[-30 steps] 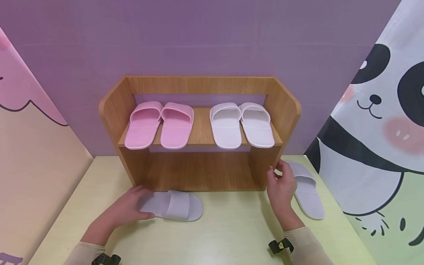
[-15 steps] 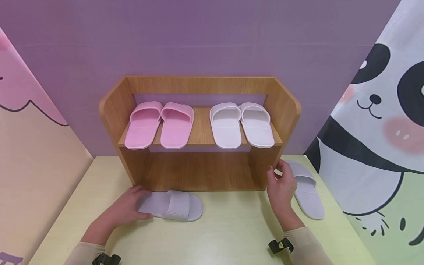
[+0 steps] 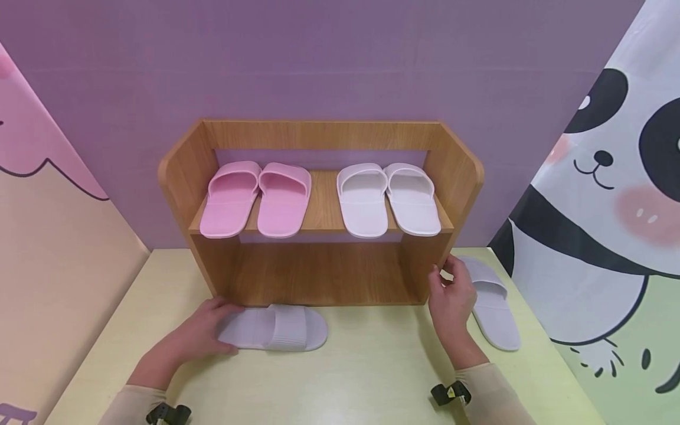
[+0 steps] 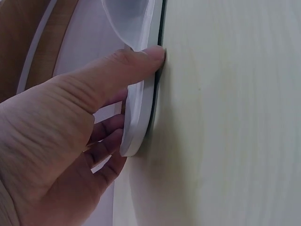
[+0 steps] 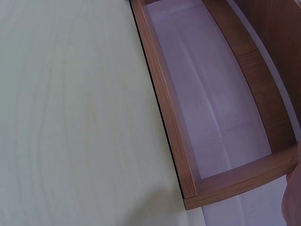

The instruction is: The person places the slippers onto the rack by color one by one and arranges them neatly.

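A wooden two-tier shoe rack [image 3: 319,274] stands against the back wall in the head view. In front of its left part, a pale lilac slipper [image 3: 289,327] lies sideways on the table, toe to the right. My left hand [image 3: 199,333] grips its heel end. The left wrist view shows the thumb [image 4: 153,54] along the near edge and the other fingers on the far side, partly hidden by the sole. At the rack's right side panel, my right hand [image 3: 453,298] holds the front edge with bent fingers. Only a sliver of that hand shows in the right wrist view.
A pink slipper pair [image 3: 281,203] and a white pair [image 3: 363,203] sit on the upper shelf. Another lilac slipper [image 3: 496,316] lies right of the rack, beside my right hand. A panda-print wall [image 3: 605,236] borders the table's right side.
The lilac slipper's toe has swung slightly away from me, so it lies more parallel to the rack. My left hand has shifted slightly left; the right hand stays in place.
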Tool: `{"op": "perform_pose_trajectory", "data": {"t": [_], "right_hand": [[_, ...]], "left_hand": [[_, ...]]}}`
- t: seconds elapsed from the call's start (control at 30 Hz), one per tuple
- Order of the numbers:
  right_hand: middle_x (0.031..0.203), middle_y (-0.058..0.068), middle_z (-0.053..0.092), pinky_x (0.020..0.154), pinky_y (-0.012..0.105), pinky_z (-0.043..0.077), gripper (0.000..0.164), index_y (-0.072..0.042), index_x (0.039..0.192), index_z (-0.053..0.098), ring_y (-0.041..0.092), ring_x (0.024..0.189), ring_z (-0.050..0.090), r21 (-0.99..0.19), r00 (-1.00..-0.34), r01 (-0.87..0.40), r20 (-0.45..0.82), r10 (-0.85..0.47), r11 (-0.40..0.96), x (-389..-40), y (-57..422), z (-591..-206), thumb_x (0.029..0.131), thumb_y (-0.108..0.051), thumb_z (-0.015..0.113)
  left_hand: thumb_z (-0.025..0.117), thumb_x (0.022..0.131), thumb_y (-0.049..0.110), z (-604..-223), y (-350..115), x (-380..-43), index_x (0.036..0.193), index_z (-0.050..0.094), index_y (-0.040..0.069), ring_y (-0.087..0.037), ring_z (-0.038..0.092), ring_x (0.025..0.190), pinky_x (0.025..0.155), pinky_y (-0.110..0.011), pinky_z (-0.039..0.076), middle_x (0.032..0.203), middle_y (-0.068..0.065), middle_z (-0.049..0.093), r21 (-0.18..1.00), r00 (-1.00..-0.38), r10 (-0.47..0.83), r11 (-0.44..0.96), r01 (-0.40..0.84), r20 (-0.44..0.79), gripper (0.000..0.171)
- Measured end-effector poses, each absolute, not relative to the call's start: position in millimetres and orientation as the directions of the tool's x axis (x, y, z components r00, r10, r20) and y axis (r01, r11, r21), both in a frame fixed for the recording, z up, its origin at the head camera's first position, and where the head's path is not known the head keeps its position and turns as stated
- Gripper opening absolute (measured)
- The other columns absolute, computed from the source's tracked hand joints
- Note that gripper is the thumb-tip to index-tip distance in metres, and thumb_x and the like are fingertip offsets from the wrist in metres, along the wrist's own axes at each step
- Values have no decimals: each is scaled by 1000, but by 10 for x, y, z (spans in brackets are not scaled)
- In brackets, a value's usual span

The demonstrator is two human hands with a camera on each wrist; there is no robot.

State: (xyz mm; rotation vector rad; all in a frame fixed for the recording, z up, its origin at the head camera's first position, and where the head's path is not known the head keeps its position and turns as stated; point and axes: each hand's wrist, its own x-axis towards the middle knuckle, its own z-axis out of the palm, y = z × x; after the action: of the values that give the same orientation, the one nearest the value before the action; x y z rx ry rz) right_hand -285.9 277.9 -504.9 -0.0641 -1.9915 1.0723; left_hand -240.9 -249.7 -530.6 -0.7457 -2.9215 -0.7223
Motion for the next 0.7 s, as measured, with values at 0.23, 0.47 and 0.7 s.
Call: {"op": "perform_pose_trajectory", "data": {"t": [0.23, 0.47, 0.7], "right_hand": [[126, 15, 77, 82, 2, 47, 27, 1, 129, 71, 31, 112, 74, -708, -642, -317, 650, 406, 631, -2851, 2775, -5044, 103, -6, 71], [122, 17, 77, 82, 2, 47, 26, 1, 127, 71, 31, 110, 74, -705, -637, -318, 655, 407, 634, -2856, 2773, -5039, 102, -5, 72], [120, 18, 77, 82, 2, 47, 24, 2, 125, 72, 32, 108, 74, -697, -626, -330, 666, 406, 636, -2860, 2772, -5034, 101, -4, 72]], "left_hand": [[105, 70, 34, -5325, -2531, -2403, 136, 72, 11, -41, 57, 126, 109, -63, 51, 134, -16, 61, 466, -890, 445, 769, 437, 99, 78], [104, 71, 34, -5343, -2552, -2372, 141, 71, 12, -43, 54, 128, 107, -62, 51, 139, -21, 58, 507, -885, 458, 745, 434, 84, 80], [104, 70, 41, -5410, -2525, -2361, 146, 71, 13, -31, 54, 120, 99, -48, 53, 129, -11, 58, 526, -880, 468, 730, 436, 80, 87]]}}
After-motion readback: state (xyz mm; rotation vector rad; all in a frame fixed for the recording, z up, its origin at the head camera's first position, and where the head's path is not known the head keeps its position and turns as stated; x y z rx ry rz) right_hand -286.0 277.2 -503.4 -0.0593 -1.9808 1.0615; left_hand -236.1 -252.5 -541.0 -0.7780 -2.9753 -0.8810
